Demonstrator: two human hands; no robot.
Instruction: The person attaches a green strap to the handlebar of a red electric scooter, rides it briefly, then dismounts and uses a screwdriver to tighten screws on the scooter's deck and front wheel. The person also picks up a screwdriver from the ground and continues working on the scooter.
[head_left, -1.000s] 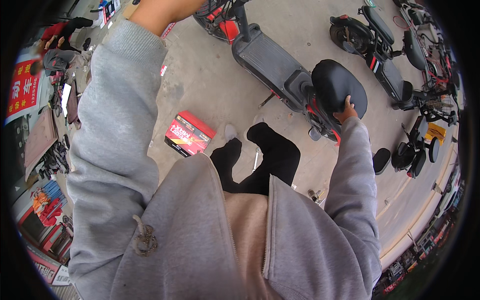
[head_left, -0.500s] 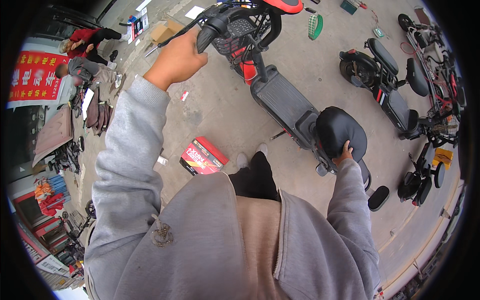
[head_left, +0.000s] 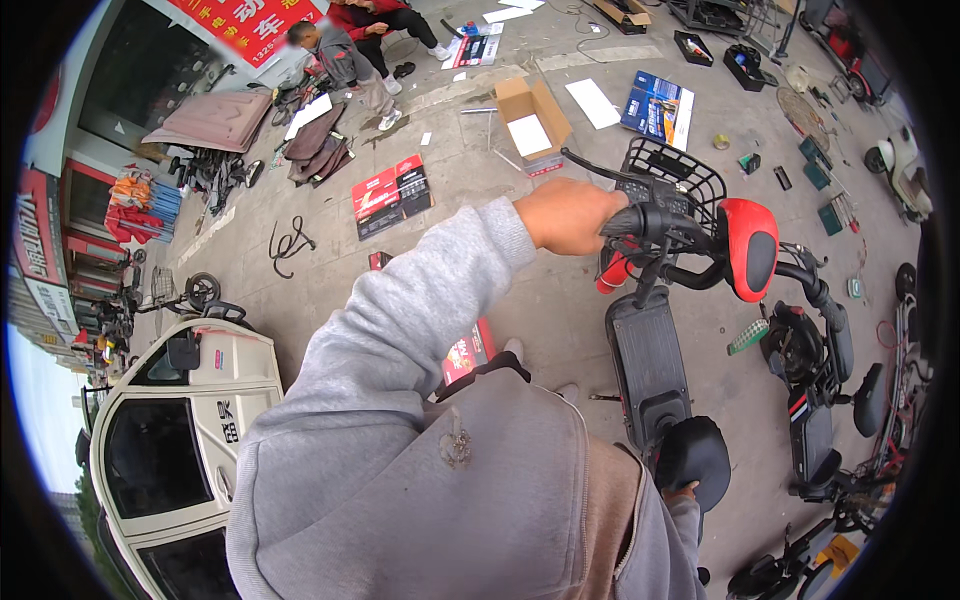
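The left hand [head_left: 565,215] is clenched round the left handlebar grip [head_left: 640,222] of the electric scooter [head_left: 650,350], which stands on the pavement at about four o'clock — steadying it. The right hand [head_left: 683,492] presses the black seat [head_left: 692,455], fingers mostly hidden — grip unclear.

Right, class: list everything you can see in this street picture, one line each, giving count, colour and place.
electric scooter: one, black with red front, right of centre
handlebar grip: one, black, in left hand
seat: one, black, under right hand
cardboard box: one, brown, open, top centre
small vehicle: one, cream, lower left
parked scooters: several, dark, right edge
left hand: closed on grip
right hand: on seat
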